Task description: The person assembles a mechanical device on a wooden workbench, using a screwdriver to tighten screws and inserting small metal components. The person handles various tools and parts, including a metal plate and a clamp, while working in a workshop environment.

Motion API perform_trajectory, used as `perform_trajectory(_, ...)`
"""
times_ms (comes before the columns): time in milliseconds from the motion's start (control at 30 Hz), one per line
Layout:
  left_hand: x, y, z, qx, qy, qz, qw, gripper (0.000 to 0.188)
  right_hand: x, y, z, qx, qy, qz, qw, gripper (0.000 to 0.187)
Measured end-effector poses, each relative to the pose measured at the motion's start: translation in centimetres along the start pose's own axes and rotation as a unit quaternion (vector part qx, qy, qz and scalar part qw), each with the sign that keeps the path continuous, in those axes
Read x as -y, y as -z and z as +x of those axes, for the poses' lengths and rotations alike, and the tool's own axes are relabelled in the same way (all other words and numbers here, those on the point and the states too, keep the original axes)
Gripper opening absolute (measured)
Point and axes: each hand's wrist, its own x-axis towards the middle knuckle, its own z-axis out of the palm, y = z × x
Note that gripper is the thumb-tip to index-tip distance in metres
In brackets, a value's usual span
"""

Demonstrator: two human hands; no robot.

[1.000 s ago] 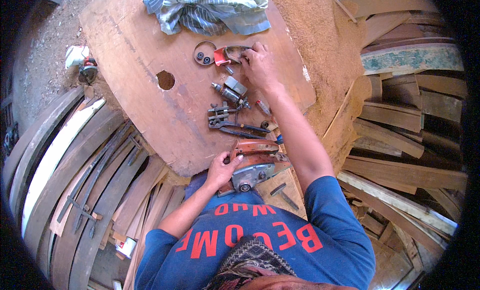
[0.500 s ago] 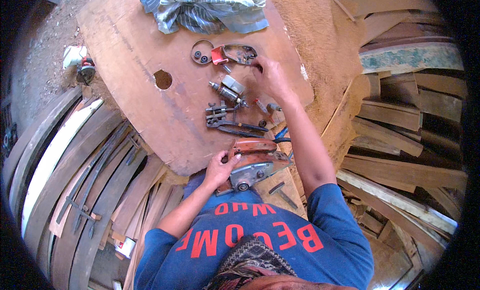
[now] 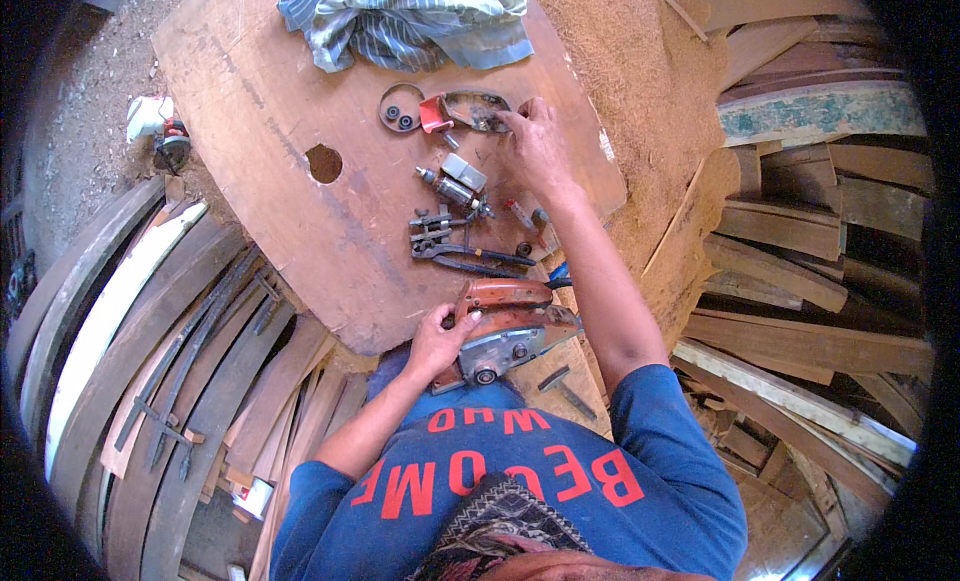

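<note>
An electric planer [image 3: 515, 326] with an orange body and a bare grey metal side stands upright over my lap. My left hand [image 3: 440, 341] grips its rear end, thumb on the orange housing. My right hand [image 3: 538, 146] reaches out over the board, fingertips pinching the right end of a curved orange-red cover [image 3: 470, 111] with a dark, dirty inside. Left of that cover lies a ring-shaped band [image 3: 402, 108] with two small bearings inside it. Nearer me are a motor armature [image 3: 452, 188], a grey metal block [image 3: 464, 171], a bearing puller [image 3: 432, 226] and pliers [image 3: 475, 258].
The brown wooden board [image 3: 250, 91] has a round hole. A striped cloth [image 3: 405, 26] is bunched at its far edge. A hammer [image 3: 567, 389] lies right of my lap. Curved planks [image 3: 160, 331] stack at the left, more timber [image 3: 800, 341] at the right, sawdust [image 3: 640, 81] beyond.
My right hand has closed on the cover's end and the cover has tilted slightly. My left hand and the planer have stayed in place.
</note>
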Motion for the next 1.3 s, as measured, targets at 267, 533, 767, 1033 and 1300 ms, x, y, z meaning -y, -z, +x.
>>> perform_trajectory(267, -1.3, 0.2, -0.6, -0.021, -0.023, 0.005, 1.000, 0.055, -0.9, -0.4, 0.2, -0.017, -0.039, 0.034, 0.999, 0.030)
perform_trajectory(533, 0.3, -0.1, 0.0, -0.025, -0.034, 0.007, 0.999, 0.056, 0.0, -0.2, 0.3, -0.007, 0.018, -0.005, 1.000, 0.033)
perform_trajectory(767, 0.7, -0.3, 0.2, -0.025, -0.019, 0.011, 0.999, 0.060, 1.0, 0.0, 0.3, 0.009, -0.009, -0.033, 0.999, 0.035)
perform_trajectory(1033, 0.5, -0.2, 0.2, -0.010, -0.010, 0.006, 1.000, 0.059, 0.7, -0.2, 0.2, 0.020, -0.024, -0.036, 0.999, 0.038)
perform_trajectory(1300, 0.1, -0.1, -0.1, -0.020, -0.028, 0.007, 0.999, 0.055, 1.4, -0.2, -0.4, 0.015, -0.004, -0.032, 0.999, 0.045)
